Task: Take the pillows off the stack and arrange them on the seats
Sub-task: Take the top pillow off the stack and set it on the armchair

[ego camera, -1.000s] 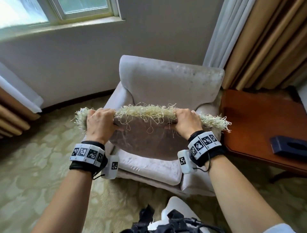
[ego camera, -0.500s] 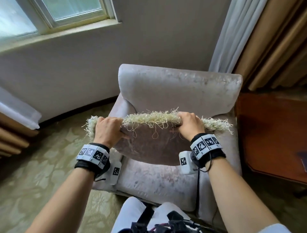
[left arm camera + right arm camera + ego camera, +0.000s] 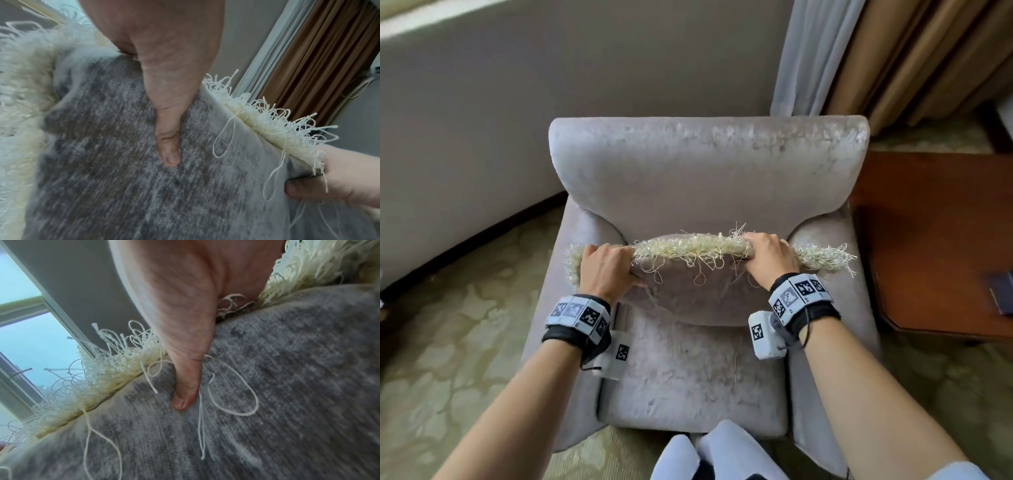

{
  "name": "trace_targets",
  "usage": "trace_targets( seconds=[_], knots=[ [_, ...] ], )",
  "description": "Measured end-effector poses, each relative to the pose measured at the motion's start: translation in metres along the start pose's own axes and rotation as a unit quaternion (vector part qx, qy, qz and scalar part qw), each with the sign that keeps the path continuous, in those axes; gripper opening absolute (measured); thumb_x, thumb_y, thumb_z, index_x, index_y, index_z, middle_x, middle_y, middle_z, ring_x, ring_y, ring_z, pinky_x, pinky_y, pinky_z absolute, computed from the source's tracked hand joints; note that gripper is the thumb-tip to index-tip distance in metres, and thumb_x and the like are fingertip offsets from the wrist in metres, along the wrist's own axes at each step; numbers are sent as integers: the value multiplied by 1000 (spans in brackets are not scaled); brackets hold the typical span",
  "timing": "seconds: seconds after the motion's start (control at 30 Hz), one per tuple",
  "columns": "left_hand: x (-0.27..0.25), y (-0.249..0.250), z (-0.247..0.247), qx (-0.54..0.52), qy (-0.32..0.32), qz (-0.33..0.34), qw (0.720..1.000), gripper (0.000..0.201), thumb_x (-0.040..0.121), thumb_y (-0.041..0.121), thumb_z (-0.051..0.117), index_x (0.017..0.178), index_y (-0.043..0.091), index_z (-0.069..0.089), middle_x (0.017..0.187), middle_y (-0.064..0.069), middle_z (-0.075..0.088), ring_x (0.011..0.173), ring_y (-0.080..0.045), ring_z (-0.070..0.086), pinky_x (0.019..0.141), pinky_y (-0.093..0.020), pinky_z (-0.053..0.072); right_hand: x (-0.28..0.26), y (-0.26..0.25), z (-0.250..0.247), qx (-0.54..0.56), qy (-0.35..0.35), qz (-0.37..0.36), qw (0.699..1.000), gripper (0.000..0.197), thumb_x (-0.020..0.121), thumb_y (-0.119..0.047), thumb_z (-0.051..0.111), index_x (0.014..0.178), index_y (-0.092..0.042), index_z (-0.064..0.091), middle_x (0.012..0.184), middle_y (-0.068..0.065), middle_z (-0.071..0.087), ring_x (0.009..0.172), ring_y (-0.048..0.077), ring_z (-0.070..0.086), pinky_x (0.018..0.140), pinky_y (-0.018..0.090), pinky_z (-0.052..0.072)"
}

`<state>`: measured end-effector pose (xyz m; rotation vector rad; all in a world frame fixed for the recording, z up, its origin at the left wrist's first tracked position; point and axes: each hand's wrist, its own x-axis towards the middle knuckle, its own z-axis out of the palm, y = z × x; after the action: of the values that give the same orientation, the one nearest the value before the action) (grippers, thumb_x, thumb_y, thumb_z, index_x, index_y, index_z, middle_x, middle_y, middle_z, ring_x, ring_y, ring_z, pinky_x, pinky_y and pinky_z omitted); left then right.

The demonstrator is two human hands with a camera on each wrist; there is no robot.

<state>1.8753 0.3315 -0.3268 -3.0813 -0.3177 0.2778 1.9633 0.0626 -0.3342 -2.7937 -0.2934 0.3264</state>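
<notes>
A grey velvet pillow with a cream fringe along its top edge stands upright over the seat of a pale grey armchair, close to its backrest. My left hand grips the top edge near its left end, and my right hand grips it toward the right. In the left wrist view my left thumb presses into the pillow fabric. The right wrist view shows my right thumb pressed on the pillow below the fringe. Whether the pillow's bottom touches the seat cushion I cannot tell.
A dark wooden side table stands right of the armchair, with a dark object at its edge. Curtains hang behind it. A wall runs behind and left of the chair. Patterned carpet covers the floor. My knees touch the seat front.
I have stepped closer to the armchair and both hands have carried the pillow forward and down over its seat, toward the backrest. The grip on the top edge is the same.
</notes>
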Motion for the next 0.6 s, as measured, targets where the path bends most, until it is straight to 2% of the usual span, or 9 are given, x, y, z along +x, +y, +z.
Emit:
trace_targets(
  seconds=[0.1, 0.17, 0.27, 0.37, 0.43, 0.5, 0.53, 0.6],
  knots=[
    [23, 2, 26, -5, -16, 5, 1000, 56, 49, 70, 76, 70, 21, 56, 72, 9, 65, 75, -18, 60, 77, -37, 37, 24, 12, 19, -16, -18, 2, 1000, 19, 78, -19, 77, 94, -23, 67, 90, 4, 73, 90, 30, 67, 74, 32, 41],
    [35, 2, 46, -21, -25, 8, 999, 56, 50, 69, 76, 70, 22, 54, 74, 9, 64, 79, -18, 60, 80, -38, 37, 37, 17, 34, -28, -40, -7, 999, 23, 80, -17, 73, 101, -24, 67, 95, 5, 73, 96, 31, 66, 82, 33, 41],
    [53, 1, 66, -33, -19, -2, 999, 54, 54, 65, 77, 76, 22, 52, 81, 7, 63, 86, -21, 59, 84, -40, 35, 54, 24, 54, -41, -18, -21, 999, 26, 81, -21, 71, 105, -26, 65, 102, 1, 70, 100, 28, 62, 86, 37, 38],
    [74, -1, 71, -24, 34, -29, 999, 63, 58, 59, 79, 100, 22, 49, 101, -1, 55, 98, -25, 51, 91, -45, 28, 74, 25, 59, -42, 68, -41, 996, 28, 84, -31, 70, 111, -24, 64, 106, -1, 65, 102, 25, 57, 90, 40, 34],
    [84, -1, 72, -42, 76, -48, 995, 69, 65, 48, 76, 121, 24, 44, 119, -5, 47, 116, -28, 44, 101, -49, 24, 85, 27, 56, -17, 102, -41, 994, 34, 86, -32, 68, 118, -24, 61, 114, 0, 63, 107, 23, 56, 96, 41, 32],
    [88, 2, 73, -91, 83, -61, 990, 78, 75, 41, 70, 140, 26, 30, 144, -8, 32, 139, -29, 26, 111, -53, 20, 89, 30, 56, 0, 113, -44, 993, 45, 86, -35, 67, 128, -24, 56, 127, 0, 57, 117, 22, 52, 100, 43, 33],
    [88, 4, 75, -114, 77, -64, 988, 80, 79, 39, 66, 146, 26, 23, 152, -8, 23, 145, -29, 15, 115, -54, 17, 89, 31, 58, 3, 110, -47, 993, 51, 86, -38, 66, 133, -24, 52, 134, 0, 53, 123, 22, 49, 102, 45, 33],
    [82, 11, 80, -136, 64, -58, 987, 81, 87, 43, 58, 151, 25, 12, 159, -5, 12, 149, -25, 5, 118, -57, 8, 83, 32, 63, 9, 97, -46, 994, 61, 89, -46, 59, 143, -24, 40, 146, 0, 44, 133, 21, 41, 107, 47, 31]
  ],
)
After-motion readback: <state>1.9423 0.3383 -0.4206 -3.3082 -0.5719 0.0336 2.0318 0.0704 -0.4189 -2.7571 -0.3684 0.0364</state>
